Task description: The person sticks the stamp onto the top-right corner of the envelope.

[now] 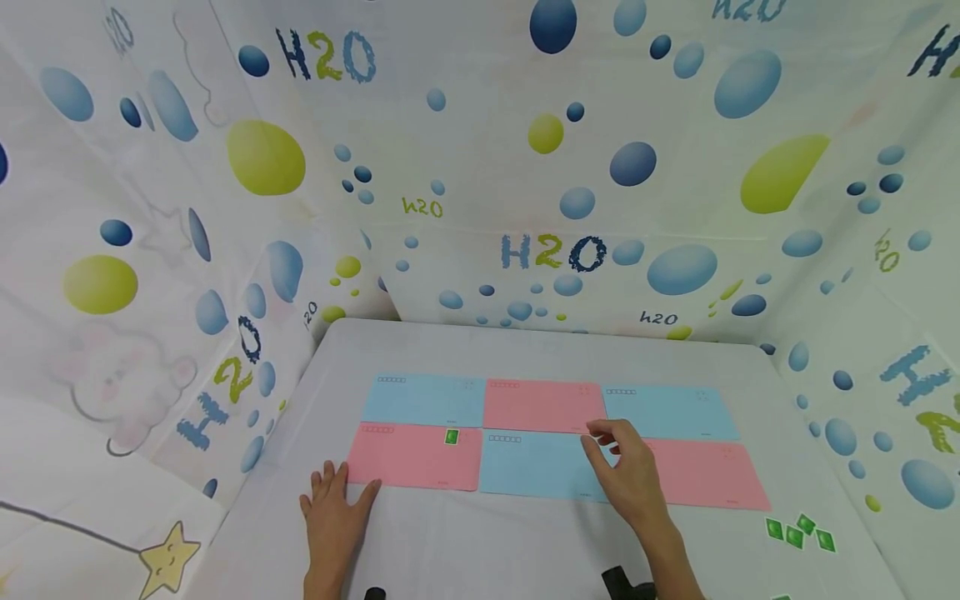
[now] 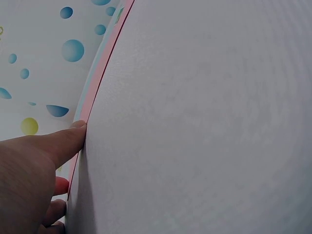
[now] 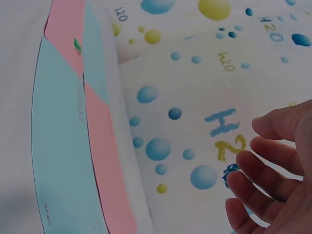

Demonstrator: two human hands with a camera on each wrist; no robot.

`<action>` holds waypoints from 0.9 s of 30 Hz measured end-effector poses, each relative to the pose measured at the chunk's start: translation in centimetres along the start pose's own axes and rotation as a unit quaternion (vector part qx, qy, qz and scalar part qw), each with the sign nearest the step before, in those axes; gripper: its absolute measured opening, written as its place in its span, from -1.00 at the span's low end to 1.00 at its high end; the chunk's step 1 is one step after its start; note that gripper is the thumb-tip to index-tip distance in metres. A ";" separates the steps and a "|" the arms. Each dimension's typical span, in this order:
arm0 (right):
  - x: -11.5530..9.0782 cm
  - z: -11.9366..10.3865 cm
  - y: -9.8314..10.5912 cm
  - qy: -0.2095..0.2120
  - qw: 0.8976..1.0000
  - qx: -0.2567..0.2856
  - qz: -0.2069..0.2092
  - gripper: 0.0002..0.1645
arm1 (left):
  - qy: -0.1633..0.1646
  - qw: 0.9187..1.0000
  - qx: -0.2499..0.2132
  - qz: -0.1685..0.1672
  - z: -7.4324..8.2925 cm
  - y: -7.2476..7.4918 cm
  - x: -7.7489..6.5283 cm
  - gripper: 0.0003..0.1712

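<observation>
Pink and blue envelopes lie in two rows of alternating colours on the white table. A small green stamp-like square [image 1: 452, 437] sits near the upper right of the front left pink envelope [image 1: 405, 462]. My left hand [image 1: 333, 521] is spread at that envelope's lower left corner, its thumb [image 2: 68, 141] at the front edge. Over the front middle blue envelope [image 1: 536, 467] and the front right pink envelope [image 1: 712, 479] hovers my right hand [image 1: 632, 475]. Its fingers [image 3: 263, 170] are loosely bent, and nothing shows between them and the thumb.
Several green squares [image 1: 795, 537] lie in a cluster at the table's front right, with another partly cut off at the bottom edge. Behind the table [image 1: 427, 542] hangs a white cloth with bubble prints [image 1: 472, 150]. A black object [image 1: 626, 583] shows by the right forearm.
</observation>
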State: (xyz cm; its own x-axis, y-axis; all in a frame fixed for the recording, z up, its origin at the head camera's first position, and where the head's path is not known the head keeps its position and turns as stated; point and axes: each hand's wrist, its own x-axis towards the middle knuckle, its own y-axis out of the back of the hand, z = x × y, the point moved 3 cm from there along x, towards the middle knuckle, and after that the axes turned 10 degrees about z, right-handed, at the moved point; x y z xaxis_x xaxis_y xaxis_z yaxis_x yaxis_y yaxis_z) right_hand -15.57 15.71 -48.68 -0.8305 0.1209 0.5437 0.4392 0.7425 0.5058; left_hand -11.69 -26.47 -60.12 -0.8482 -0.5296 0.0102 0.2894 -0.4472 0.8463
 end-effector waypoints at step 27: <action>-1.3 3.2 4.4 -0.048 0.995 -0.061 0.059 -0.73 | -0.005 1.000 0.002 0.006 -0.3 -0.3 0.1 -0.01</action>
State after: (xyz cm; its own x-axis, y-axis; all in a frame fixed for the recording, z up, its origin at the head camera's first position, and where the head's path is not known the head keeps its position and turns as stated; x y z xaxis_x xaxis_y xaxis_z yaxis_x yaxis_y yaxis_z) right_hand -13.59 20.92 -49.28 -0.7974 0.2684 0.5405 0.5685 0.6345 0.5236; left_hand -11.71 -26.60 -60.52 -0.8490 -0.5279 0.0247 0.2973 -0.4386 0.8481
